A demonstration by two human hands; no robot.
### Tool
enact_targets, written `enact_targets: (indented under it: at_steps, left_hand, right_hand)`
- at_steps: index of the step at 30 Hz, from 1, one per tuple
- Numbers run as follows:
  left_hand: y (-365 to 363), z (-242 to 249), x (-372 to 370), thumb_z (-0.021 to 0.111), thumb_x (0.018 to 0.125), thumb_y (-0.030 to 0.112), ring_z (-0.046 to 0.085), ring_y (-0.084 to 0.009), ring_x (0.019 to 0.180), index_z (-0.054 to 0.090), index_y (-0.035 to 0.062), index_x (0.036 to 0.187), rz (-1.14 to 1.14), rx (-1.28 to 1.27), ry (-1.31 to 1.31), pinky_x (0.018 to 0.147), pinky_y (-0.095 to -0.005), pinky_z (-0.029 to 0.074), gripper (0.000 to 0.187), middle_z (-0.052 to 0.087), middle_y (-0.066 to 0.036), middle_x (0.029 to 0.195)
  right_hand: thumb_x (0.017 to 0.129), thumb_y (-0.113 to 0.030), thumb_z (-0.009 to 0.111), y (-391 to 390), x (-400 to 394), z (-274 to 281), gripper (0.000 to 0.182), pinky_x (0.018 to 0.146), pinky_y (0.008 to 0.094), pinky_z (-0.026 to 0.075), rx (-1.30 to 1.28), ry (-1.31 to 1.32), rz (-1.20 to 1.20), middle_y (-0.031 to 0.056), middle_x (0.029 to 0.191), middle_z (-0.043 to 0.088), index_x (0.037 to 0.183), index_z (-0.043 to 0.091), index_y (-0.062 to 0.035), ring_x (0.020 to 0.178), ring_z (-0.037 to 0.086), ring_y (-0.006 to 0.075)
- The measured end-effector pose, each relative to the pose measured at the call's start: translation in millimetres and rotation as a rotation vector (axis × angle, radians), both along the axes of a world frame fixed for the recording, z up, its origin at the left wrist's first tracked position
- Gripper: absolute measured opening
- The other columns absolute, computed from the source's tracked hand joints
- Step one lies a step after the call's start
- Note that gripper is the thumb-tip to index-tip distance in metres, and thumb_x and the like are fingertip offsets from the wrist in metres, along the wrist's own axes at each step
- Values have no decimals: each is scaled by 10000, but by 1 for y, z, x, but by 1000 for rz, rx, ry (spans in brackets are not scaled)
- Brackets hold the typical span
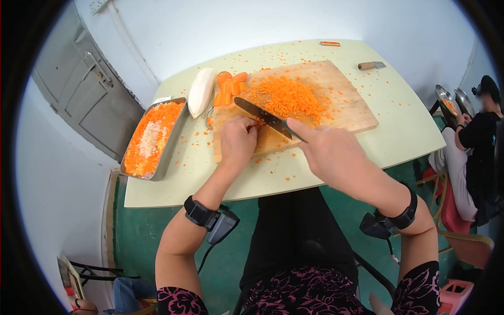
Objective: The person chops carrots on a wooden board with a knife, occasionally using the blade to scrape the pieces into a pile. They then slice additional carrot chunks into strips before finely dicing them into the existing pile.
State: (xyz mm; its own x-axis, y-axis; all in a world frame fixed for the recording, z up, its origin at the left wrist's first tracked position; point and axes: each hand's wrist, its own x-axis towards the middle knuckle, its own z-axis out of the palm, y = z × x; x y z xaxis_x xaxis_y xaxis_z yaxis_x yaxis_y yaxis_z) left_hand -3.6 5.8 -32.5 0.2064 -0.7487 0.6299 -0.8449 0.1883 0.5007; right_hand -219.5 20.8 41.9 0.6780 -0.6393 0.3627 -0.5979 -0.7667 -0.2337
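Note:
My right hand (333, 152) grips the green handle of a kitchen knife (261, 114), its dark blade slanting up and left over the wooden cutting board (357, 107). Close beside the blade, my left hand (239, 137) is closed with curled fingers on the board's near left part. A bit of orange shows at its fingertips, apparently a piece of carrot mostly hidden by the fingers and blade. Behind the knife lies a heap of diced carrot (291, 97). Larger carrot chunks (224, 90) sit at the board's upper left corner.
A peeled white radish (201, 93) lies left of the board. Further left stands a metal tray (176, 134) of chopped orange and pale food. A wooden-handled tool (370, 65) and a small red packet (330, 43) lie at the back. Another person (480, 136) sits at right.

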Motion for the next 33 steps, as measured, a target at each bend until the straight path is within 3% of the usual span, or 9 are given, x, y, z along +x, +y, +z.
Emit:
enact_targets:
  at_steps: [8, 14, 17, 20, 23, 26, 29, 33]
  left_hand:
    - [1, 1, -2, 663, 690, -4, 611, -320, 750, 695, -9, 737, 12, -17, -84, 698, -396, 489, 57, 647, -152, 756]
    - [0, -4, -1, 661, 686, -12, 605, -329, 748, 673, -28, 728, -11, -66, -86, 692, -405, 485, 46, 637, -154, 761]
    - [0, -3, 1, 656, 695, -14, 600, -334, 764, 663, -32, 730, -14, -37, -113, 698, -406, 481, 41, 632, -154, 779]
    - [-1, -4, 1, 680, 714, 9, 621, -302, 690, 667, -28, 739, -15, -94, -142, 630, -358, 489, 46, 632, -141, 758]
    - [-1, -4, 1, 675, 715, 3, 615, -304, 677, 664, -28, 739, -30, -81, -95, 622, -361, 485, 41, 628, -147, 765]
    - [-1, -3, 1, 671, 717, 0, 615, -305, 675, 670, -23, 747, -6, -78, -148, 621, -361, 485, 38, 633, -147, 773]
    - [0, -3, -1, 650, 702, -26, 591, -334, 773, 656, -29, 735, -47, -67, -77, 695, -406, 473, 33, 617, -157, 771]
    - [-1, -2, -2, 650, 701, -29, 594, -330, 777, 660, -23, 739, -32, -37, -67, 695, -402, 474, 40, 619, -159, 775]
  right_hand:
    - [813, -52, 508, 3, 1, 0, 423, 563, 407, 497, -26, 12, -3, 176, 649, 603, 1228, 521, 26, 599, 615, 321]
    - [818, -61, 513, 2, 6, 10, 424, 569, 416, 496, -56, -138, 9, 184, 646, 601, 1231, 514, 35, 596, 612, 330]
    - [824, -67, 519, -1, 6, -2, 423, 569, 419, 495, 0, 19, -7, 188, 651, 605, 1233, 511, 35, 606, 616, 330]
    - [820, -63, 520, -4, 4, 1, 417, 572, 422, 493, 7, -123, 1, 189, 647, 603, 1225, 519, 37, 603, 614, 329]
    - [836, -58, 571, -3, 6, -1, 388, 594, 448, 474, 11, -149, -28, 213, 714, 610, 1221, 543, -21, 635, 594, 374]
    - [835, -64, 570, -4, 6, 3, 387, 594, 447, 476, 61, 34, -62, 213, 721, 612, 1220, 548, -31, 640, 596, 373]
    - [832, -78, 576, 1, 4, 14, 384, 586, 450, 471, 87, -131, -64, 202, 704, 610, 1213, 555, -36, 635, 593, 376]
    - [833, -84, 576, -2, 5, -3, 394, 586, 443, 470, 43, -28, -46, 195, 698, 604, 1224, 550, -38, 630, 591, 365]
